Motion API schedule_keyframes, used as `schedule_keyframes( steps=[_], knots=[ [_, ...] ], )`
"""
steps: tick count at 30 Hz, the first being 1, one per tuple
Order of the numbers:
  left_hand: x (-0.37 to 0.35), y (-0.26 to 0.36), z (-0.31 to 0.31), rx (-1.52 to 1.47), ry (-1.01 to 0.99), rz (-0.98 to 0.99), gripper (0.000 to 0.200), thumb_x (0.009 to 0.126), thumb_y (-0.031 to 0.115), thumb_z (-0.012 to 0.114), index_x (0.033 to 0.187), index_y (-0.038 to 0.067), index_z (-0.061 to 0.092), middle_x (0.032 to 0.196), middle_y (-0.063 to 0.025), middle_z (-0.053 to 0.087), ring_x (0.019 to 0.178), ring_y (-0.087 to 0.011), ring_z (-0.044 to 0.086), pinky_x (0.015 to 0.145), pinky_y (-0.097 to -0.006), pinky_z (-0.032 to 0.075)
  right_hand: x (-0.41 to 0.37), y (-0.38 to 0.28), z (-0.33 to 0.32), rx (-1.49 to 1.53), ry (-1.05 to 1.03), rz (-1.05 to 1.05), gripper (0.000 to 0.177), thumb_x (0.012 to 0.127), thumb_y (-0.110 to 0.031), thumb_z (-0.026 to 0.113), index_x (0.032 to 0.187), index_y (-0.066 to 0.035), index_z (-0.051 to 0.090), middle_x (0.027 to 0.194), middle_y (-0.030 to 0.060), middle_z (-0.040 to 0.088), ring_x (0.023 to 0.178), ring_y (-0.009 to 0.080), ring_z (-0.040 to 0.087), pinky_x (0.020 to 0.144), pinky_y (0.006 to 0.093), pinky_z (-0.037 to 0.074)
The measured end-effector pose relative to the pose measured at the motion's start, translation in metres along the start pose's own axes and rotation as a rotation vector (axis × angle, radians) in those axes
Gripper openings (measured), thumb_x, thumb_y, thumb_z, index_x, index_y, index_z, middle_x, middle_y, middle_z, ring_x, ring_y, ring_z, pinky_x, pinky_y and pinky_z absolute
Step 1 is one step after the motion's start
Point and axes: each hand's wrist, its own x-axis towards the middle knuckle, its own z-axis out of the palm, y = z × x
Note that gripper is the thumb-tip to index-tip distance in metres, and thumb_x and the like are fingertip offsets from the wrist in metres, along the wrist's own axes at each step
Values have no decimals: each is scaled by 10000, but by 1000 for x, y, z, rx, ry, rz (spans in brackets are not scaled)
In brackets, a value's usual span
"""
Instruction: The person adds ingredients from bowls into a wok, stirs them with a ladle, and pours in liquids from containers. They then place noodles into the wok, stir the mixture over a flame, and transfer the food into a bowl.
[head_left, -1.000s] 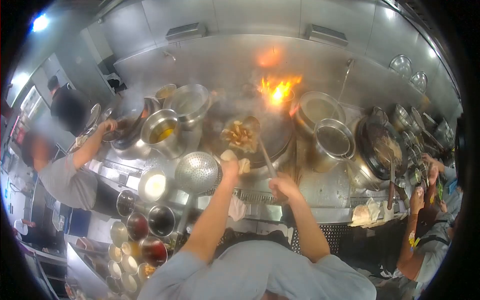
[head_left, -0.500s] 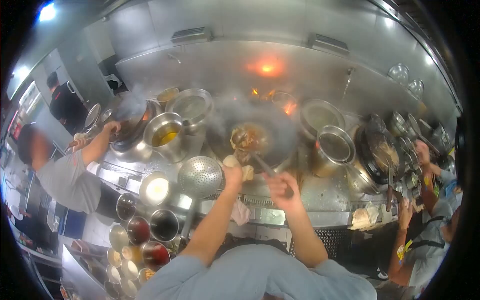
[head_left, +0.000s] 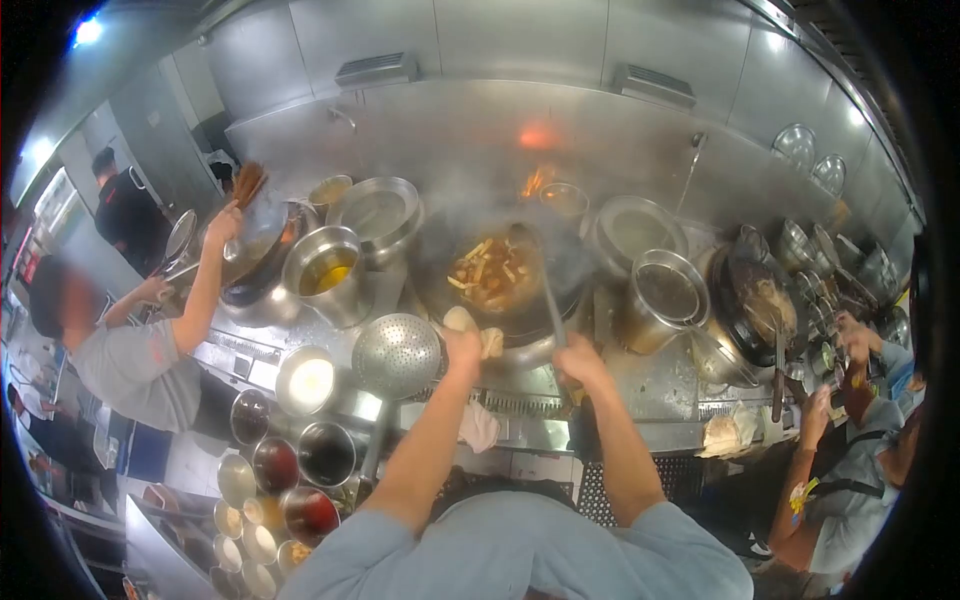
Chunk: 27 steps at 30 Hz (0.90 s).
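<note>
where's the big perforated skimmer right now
In the head view the skimmer lies on the stove's front ledge, just left of the left hand gripping the wok, with a white-filled bowl on its other side.

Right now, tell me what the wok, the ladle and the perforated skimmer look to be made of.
The wok looks like dark matte metal, probably seasoned carbon steel: its wall is blackened and dull. The ladle in the right hand seems to be steel, with a thin grey shaft. The perforated skimmer is likely stainless steel: a bright, shiny dome with even holes.
</note>
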Motion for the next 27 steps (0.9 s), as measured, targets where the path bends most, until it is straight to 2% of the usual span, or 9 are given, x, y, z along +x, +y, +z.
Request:
schedule_keyframes(
  steps=[3, 7, 12, 15, 18, 19, 22, 23, 27],
  knots=[
    [8, -7, 2, 69, 30, -35, 468, 778, 85, 570, 1200, -91, 466, 1121, -200, 577, 1022, -279, 584, 829, -391, 485, -25, 6, 26, 509, -220, 115, 334, 776, -63, 535, 1099, 19, 535, 654, 50, 537, 462, 160, 526, 384, 308, 414],
    [1, -5, 3, 51, 48, -18, 500, 778, 110, 578, 1217, -100, 459, 1155, -210, 563, 1048, -287, 573, 847, -383, 481, -30, 10, 42, 1565, -713, 295, 368, 825, -50, 485, 1181, 42, 481, 632, 12, 463, 447, 105, 454, 396, 254, 401],
    [-31, 36, 2, 65, 89, -5, 524, 782, 126, 580, 1227, -117, 449, 1174, -223, 555, 1065, -292, 568, 882, -386, 470, -47, -18, 47, 1932, -879, 315, 440, 880, -101, 420, 1249, 133, 372, 746, 26, 491, 514, 108, 491, 454, 237, 415],
    [9, -14, 5, 92, 119, 87, 417, 780, 117, 584, 1126, -110, 527, 1035, -194, 616, 924, -270, 610, 785, -385, 491, -64, -36, 41, 1978, -736, 403, 472, 865, -75, 472, 1277, 128, 361, 752, 25, 493, 516, 96, 487, 454, 237, 402],
    [-6, 9, -1, 38, 37, 10, 354, 778, 97, 579, 1066, -106, 559, 943, -173, 633, 840, -255, 621, 734, -370, 492, -38, -37, 46, 1772, -732, 351, 307, 841, -45, 500, 1120, 78, 468, 689, -8, 460, 540, 85, 479, 448, 236, 371],
    [-11, 11, -2, 8, 39, 35, 353, 777, 96, 578, 1065, -108, 559, 945, -170, 631, 849, -253, 620, 742, -369, 492, -74, -64, 36, 1555, -516, 304, 293, 816, -48, 525, 1090, 48, 484, 661, -4, 474, 505, 102, 475, 440, 244, 367],
    [-16, 13, 6, -55, 150, 92, 362, 771, 84, 584, 1074, -112, 549, 978, -165, 625, 891, -251, 619, 782, -365, 490, -70, -36, 23, 566, -317, 68, 301, 795, -83, 545, 1068, 34, 504, 642, 11, 503, 468, 138, 489, 438, 275, 395],
    [-18, 11, 4, -35, 123, 94, 367, 769, 81, 586, 1080, -110, 547, 988, -166, 624, 898, -251, 619, 790, -366, 490, -56, -21, 20, 215, -250, -133, 344, 780, -101, 538, 1086, 52, 509, 657, 95, 569, 452, 201, 535, 452, 328, 439],
    [-11, 1, 6, -37, 99, 7, 359, 785, 83, 580, 1094, -96, 543, 1012, -168, 620, 901, -254, 621, 774, -366, 497, -3, -14, 5, -295, 16, -203, 404, 783, -110, 531, 1149, 60, 497, 844, 259, 640, 708, 355, 653, 641, 434, 510]
  ],
)
